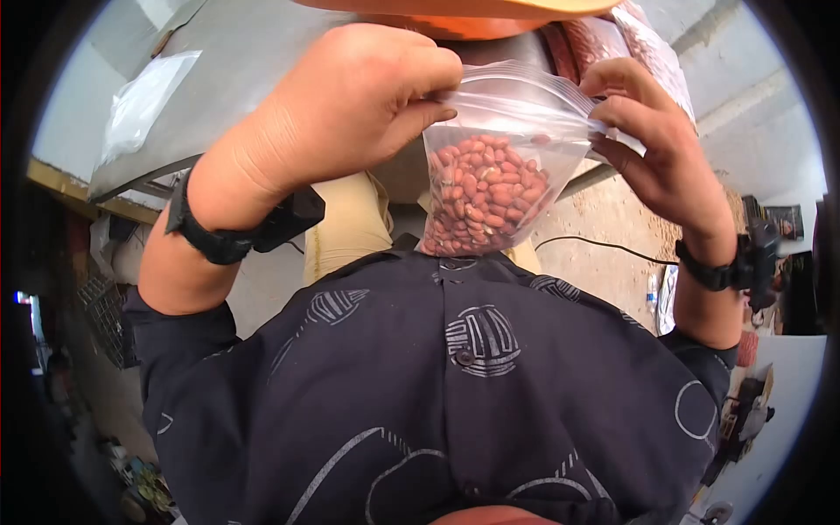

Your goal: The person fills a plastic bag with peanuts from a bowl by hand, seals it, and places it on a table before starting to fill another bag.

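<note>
A small clear zip bag of red-brown peanuts (486, 188) hangs in front of my chest. My left hand (346, 105) pinches the bag's top edge at its left end. My right hand (652, 140) pinches the top edge at its right end, fingers curled over the plastic. The bag's upper part is flat and empty; the peanuts fill its lower half. Both wrists wear black bands.
A grey metal table (236, 52) stands ahead, with an empty clear plastic bag (144, 101) on its left part. An orange bowl (464, 17) sits at the top edge. My dark patterned shirt (455, 385) fills the lower view. A black cable (604, 245) crosses sandy ground.
</note>
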The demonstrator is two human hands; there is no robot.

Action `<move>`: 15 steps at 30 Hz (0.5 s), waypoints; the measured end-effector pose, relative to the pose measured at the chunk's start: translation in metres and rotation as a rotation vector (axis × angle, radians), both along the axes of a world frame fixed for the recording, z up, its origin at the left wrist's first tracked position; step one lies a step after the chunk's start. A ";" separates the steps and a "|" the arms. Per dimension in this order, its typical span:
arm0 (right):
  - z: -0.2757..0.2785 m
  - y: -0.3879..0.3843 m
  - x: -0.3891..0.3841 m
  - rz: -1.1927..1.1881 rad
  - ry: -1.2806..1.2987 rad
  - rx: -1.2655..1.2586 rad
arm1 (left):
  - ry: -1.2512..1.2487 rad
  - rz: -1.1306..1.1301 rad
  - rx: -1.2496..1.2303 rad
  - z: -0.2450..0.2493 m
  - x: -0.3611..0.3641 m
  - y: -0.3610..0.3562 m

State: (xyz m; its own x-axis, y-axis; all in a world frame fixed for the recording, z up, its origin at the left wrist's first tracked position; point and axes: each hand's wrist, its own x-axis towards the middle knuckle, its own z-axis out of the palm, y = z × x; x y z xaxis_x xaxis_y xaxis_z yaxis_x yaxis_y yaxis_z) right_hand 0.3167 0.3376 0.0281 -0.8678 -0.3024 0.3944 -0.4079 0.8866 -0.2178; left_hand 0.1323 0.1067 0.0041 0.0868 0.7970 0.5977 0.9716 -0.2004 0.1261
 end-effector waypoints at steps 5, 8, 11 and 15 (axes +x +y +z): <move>-0.078 0.002 0.039 -0.213 0.082 -0.194 | -0.133 -0.038 -0.009 -0.059 0.021 0.029; -0.134 0.007 0.043 -0.272 0.037 -0.361 | -0.240 -0.019 -0.021 -0.111 0.019 0.048; -0.154 0.015 0.041 -0.292 0.098 -0.396 | -0.369 0.034 0.015 -0.136 0.020 0.059; -0.148 0.019 0.042 -0.317 0.170 -0.493 | -0.388 0.015 0.009 -0.122 0.022 0.062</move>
State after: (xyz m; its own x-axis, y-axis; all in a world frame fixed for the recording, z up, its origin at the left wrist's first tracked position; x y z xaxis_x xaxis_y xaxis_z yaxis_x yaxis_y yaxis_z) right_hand 0.3592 0.3568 -0.1195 -0.7984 0.2135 0.5630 -0.2056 0.7821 -0.5882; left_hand 0.1543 0.1690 -0.1183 -0.1586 0.7908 0.5912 0.8547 -0.1898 0.4832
